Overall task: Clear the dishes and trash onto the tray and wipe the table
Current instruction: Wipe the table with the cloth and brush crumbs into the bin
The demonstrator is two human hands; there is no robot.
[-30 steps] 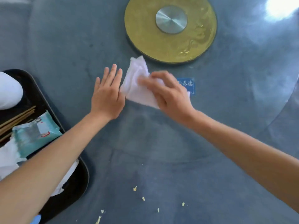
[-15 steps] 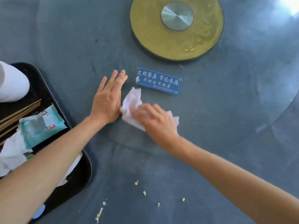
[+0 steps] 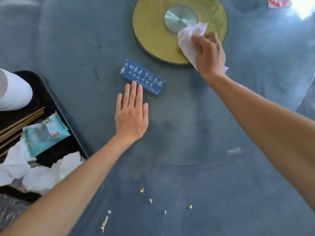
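My right hand [image 3: 209,54] presses a crumpled white tissue [image 3: 189,37] onto the right edge of the gold round turntable base [image 3: 153,36], near its silver hub. My left hand [image 3: 132,113] lies flat and open on the grey-blue table [image 3: 76,40], fingertips touching a blue sign with Chinese writing [image 3: 144,77]. The black tray [image 3: 44,92] at the left edge holds a white bowl [image 3: 13,92], wooden chopsticks [image 3: 20,122], a teal wrapper [image 3: 44,135] and crumpled white napkins [image 3: 42,176]. Several yellow crumbs [image 3: 142,190] dot the near table.
A red and white scrap [image 3: 278,1] lies at the far top right by a bright glare patch. A small clear label [image 3: 233,150] sits on the glass near my right forearm. The glass turntable's curved edge runs along the right side.
My right hand has carried the tissue away from my left hand, up and to the right onto the gold base. My left hand stays flat, now just below the blue sign.
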